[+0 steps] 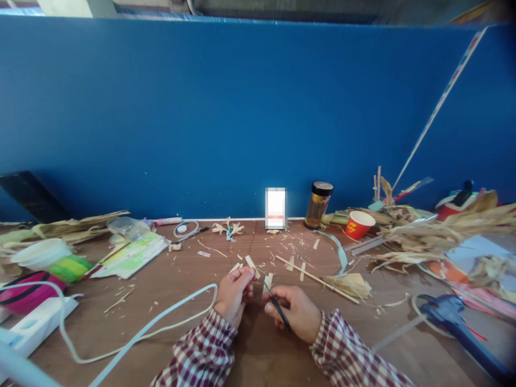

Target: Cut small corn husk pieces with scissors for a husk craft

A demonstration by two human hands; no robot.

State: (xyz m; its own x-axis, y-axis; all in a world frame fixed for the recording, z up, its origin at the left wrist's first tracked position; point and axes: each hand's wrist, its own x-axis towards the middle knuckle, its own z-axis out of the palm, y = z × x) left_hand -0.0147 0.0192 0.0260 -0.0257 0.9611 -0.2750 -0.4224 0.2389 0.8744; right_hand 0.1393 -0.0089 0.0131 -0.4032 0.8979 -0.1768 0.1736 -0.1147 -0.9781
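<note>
My left hand (pixel 235 294) is closed in a pinch at the middle of the table. A short pale strip of corn husk (pixel 250 262) sticks up from between its thumb and fingertips. Just to the right, my right hand (pixel 296 312) is closed on a slim dark pointed tool (pixel 279 308). The tool's tip points up and left toward the left fingertips; whether it is tweezers or scissors I cannot tell. Small cut husk strips lie beyond both hands, near a thin stick (pixel 318 279). A husk flower (pixel 228 229) stands farther back.
A lidded jar (pixel 317 207) and red paper cup (pixel 360 225) stand at the back. Dried husks (pixel 419 234) are heaped right, above a blue glue gun (pixel 455 322). A white cable (pixel 153 328) loops left, by a power strip (pixel 42 322). A blue partition (pixel 242 107) rises behind.
</note>
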